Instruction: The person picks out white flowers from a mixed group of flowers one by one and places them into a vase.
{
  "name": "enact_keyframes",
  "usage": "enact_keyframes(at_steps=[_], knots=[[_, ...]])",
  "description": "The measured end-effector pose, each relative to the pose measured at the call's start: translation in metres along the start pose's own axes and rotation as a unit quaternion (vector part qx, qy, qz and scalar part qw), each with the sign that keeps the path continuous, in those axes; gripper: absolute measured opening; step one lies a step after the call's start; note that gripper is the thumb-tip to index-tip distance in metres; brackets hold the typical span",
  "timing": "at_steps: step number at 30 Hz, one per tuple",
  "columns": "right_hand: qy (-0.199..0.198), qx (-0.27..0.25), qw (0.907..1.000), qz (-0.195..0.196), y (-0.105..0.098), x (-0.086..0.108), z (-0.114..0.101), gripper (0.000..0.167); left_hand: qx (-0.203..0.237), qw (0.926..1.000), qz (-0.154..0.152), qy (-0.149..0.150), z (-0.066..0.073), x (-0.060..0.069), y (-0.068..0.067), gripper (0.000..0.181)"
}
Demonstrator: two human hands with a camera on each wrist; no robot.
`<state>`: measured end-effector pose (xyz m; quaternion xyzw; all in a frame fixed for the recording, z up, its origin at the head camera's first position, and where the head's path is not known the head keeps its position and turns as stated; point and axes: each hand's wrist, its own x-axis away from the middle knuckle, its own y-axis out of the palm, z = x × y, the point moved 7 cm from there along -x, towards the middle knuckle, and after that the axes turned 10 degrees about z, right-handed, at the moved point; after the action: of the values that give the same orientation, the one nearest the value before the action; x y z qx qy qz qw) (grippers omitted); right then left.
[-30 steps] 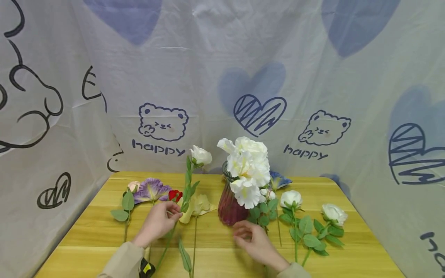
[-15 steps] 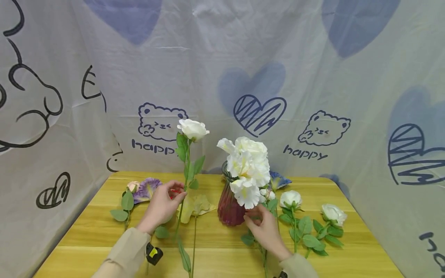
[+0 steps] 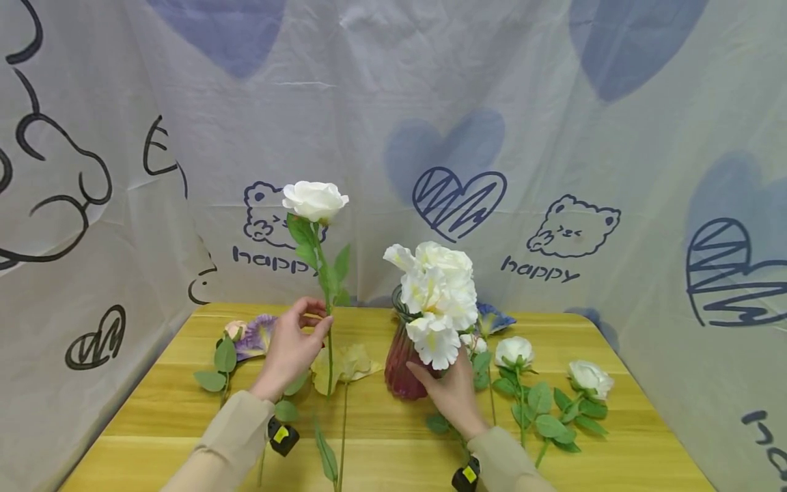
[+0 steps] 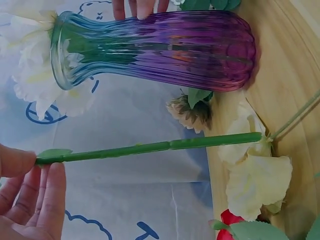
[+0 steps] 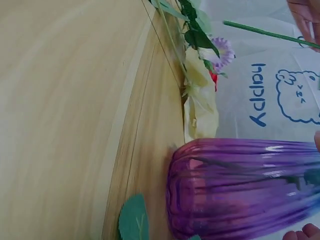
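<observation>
Presently, a gap separates the white, layered-petal rose on a straight green stem (image 3: 315, 201) from the ribbed, blue-to-purple glass vase (image 3: 398, 372); the stem's lower end hangs free above the yellow wood-grained table (image 3: 393, 468). The left hand (image 3: 295, 345) pinches that stem. The right hand (image 3: 453, 396) grips the vase's side, its fingers partly hidden by white ruffled flowers (image 3: 439, 297), which mask much of the rim from the head view.

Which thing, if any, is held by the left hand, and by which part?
The left hand holds a white rose partway along its green stem.
</observation>
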<state>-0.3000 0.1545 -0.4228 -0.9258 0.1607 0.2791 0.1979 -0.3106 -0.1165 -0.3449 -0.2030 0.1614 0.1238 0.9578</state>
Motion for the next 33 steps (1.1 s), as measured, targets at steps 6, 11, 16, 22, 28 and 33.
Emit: enact_keyframes(at_steps=[6, 11, 16, 22, 28, 33], knots=[[-0.011, 0.045, 0.998, 0.043, 0.012, -0.002, 0.001, 0.079, 0.006, 0.9995, 0.031, -0.001, 0.006, -0.002, -0.007, 0.026], [-0.022, 0.073, 0.9946, 0.071, 0.017, -0.002, 0.0, 0.074, 0.023, 0.9987, 0.043, -0.011, 0.008, -0.005, -0.011, 0.028], [-0.033, 0.102, 0.9909, 0.082, 0.019, -0.004, -0.003, 0.061, 0.03, 0.9979, 0.057, 0.011, 0.014, -0.008, -0.014, 0.027], [-0.02, 0.1, 0.9924, 0.068, 0.019, -0.008, -0.001, 0.055, 0.058, 0.996, 0.063, 0.025, 0.023, -0.012, -0.015, 0.026], [0.0, 0.085, 0.995, 0.053, 0.018, -0.01, 0.004, 0.06, 0.074, 0.9941, 0.07, 0.037, 0.033, -0.016, -0.018, 0.026], [0.0, 0.079, 0.9961, 0.039, 0.018, -0.014, 0.006, 0.064, 0.082, 0.9928, 0.069, 0.053, 0.041, -0.019, -0.018, 0.028]])
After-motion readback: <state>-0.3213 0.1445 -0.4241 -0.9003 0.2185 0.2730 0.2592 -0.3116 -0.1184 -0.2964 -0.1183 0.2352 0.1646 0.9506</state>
